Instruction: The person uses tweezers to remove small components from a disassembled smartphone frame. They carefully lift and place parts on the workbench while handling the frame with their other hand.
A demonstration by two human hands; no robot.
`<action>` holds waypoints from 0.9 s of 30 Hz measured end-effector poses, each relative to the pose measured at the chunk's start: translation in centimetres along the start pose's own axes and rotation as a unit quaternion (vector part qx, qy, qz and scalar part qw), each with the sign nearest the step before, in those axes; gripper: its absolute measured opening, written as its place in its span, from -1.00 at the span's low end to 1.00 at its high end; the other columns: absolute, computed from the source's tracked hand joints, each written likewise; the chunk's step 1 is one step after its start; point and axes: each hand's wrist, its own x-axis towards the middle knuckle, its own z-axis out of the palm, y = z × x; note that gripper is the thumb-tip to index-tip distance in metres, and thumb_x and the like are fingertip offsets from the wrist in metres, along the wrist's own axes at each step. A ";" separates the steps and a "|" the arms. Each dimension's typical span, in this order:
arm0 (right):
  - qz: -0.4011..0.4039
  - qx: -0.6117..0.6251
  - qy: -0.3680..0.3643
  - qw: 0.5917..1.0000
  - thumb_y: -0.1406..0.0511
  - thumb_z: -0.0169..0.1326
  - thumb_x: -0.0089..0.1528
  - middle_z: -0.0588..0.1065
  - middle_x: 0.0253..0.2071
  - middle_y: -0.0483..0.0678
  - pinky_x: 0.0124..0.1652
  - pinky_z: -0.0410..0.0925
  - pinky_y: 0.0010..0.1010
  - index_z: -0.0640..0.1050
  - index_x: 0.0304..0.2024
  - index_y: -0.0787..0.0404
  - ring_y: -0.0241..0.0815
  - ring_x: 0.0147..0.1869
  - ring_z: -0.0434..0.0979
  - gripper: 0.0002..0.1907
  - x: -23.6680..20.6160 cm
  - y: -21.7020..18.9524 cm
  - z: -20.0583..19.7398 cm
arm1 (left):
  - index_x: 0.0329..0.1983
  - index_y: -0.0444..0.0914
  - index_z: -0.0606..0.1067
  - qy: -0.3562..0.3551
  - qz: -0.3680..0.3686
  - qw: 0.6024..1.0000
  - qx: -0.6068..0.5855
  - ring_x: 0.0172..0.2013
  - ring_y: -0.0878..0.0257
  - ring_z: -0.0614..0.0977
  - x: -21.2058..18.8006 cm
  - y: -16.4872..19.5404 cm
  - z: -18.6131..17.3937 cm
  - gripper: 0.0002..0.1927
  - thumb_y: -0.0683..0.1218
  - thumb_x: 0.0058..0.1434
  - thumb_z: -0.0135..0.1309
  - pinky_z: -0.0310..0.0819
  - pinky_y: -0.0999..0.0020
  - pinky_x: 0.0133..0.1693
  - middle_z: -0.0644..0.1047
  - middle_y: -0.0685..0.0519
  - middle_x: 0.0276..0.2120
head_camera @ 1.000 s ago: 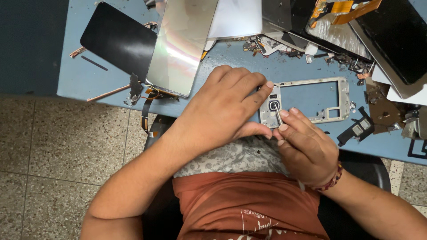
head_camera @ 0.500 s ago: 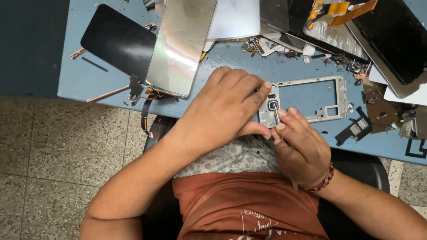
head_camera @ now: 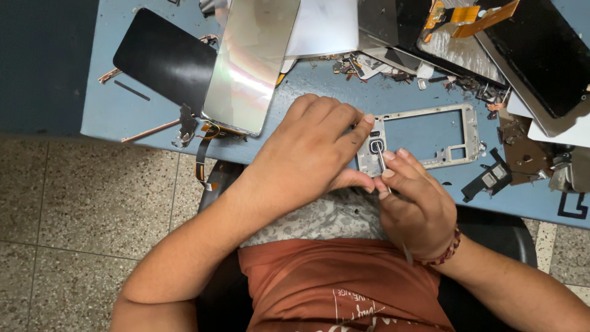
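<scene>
At the blue table's (head_camera: 123,117) near edge, the left hand (head_camera: 307,154) pinches a silver phone frame (head_camera: 424,138) while the right hand (head_camera: 415,206) grips thin metal tweezers (head_camera: 382,163) at its camera opening.

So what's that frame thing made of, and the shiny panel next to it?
The frame looks like silvery metal with a dull finish, thin and rigid, though it could be painted plastic. The shiny panel looks like glass or glossy film: it reflects light with a rainbow sheen.
</scene>
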 end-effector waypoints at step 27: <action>0.087 0.107 -0.015 0.990 0.54 0.33 0.17 0.44 -0.10 0.05 0.21 0.53 -0.12 0.44 -0.26 0.25 0.05 0.11 0.64 -0.70 0.8 0.8 -0.7 | 0.15 -0.36 0.52 0.006 -0.009 0.999 -0.032 0.09 0.02 0.49 0.3 -1.3 0.1 -0.27 0.29 0.15 0.23 0.29 0.07 0.22 0.49 -0.03 0.02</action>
